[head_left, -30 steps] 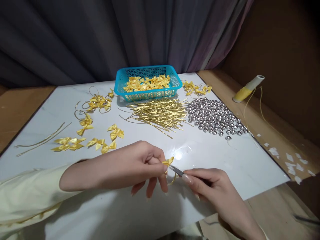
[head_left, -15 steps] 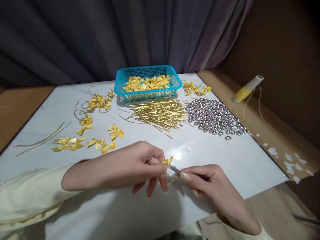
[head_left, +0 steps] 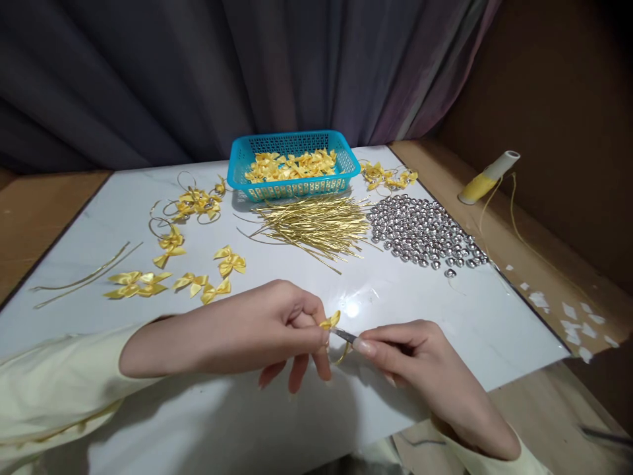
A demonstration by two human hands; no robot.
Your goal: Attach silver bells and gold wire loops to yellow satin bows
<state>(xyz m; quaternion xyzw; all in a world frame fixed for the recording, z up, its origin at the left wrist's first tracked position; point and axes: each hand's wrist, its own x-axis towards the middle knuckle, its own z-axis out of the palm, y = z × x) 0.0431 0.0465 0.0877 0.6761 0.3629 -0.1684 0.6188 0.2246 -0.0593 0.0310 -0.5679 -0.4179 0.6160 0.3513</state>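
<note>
My left hand (head_left: 284,326) is above the front of the table. Its thumb and index finger pinch a yellow ribbon bow (head_left: 332,320), while the other fingers hang loosely below. A gold tie (head_left: 341,356) curves down beside the bow. My right hand (head_left: 413,356), just to the right, grips a slim pointed metal tool (head_left: 344,335) between thumb and fingers. The tool's tip reaches the bow at my left fingertips; whether it touches the ribbon or the tie I cannot tell. My right palm hides the tool's other end.
A blue basket (head_left: 297,190) of yellow bows stands at the back. Before it lie gold ties (head_left: 316,227) and a heap of silver bells or beads (head_left: 425,231). Loose bows (head_left: 138,284) and tied bows (head_left: 195,203) are left. A yellow thread spool (head_left: 487,178) stands right.
Both hands keep nearly the same pose and hold the same things. The right hand and tool have shifted very slightly up and left.
</note>
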